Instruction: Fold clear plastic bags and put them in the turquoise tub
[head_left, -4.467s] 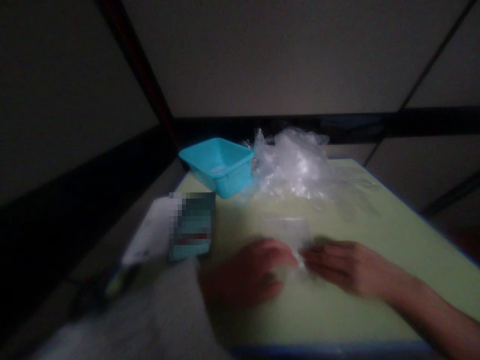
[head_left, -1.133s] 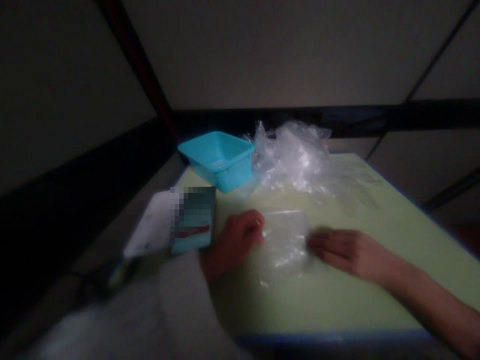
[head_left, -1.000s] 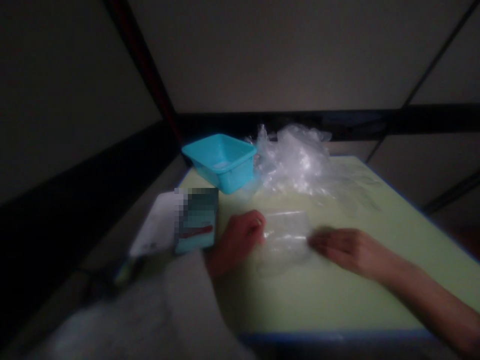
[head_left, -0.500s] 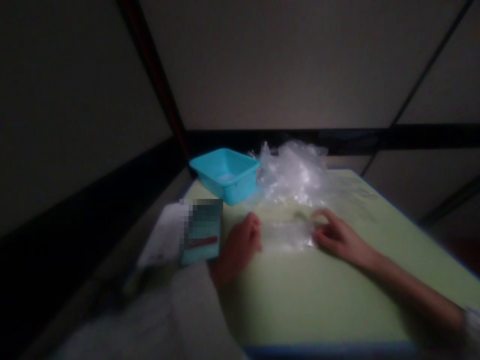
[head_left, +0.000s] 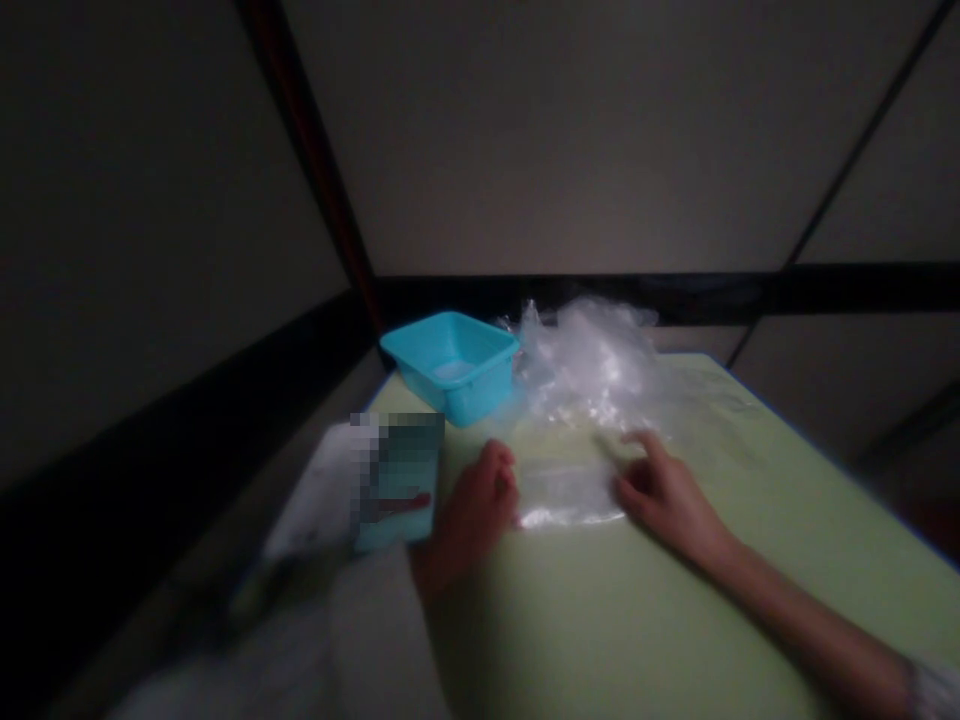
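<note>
A small clear plastic bag is stretched flat over the green tabletop between my two hands, its near edge shining. My left hand is closed at the bag's left end, the fingertips curled together. At the right end, my right hand pinches the bag's edge low down, while its index finger arches up and away from the plastic. Blur softens both hands and the bag's outline.
Beyond my hands lies a heap of crumpled clear plastic bags. A turquoise basin stands left of it, with something pale inside. A teal box or booklet lies beside my left forearm, next to white sheets. Walls enclose the back and left.
The view has tilted slightly, so the table things sit lower. My right hand has shifted a little nearer my left, and the bag's near edge now shows a bright fold.
</note>
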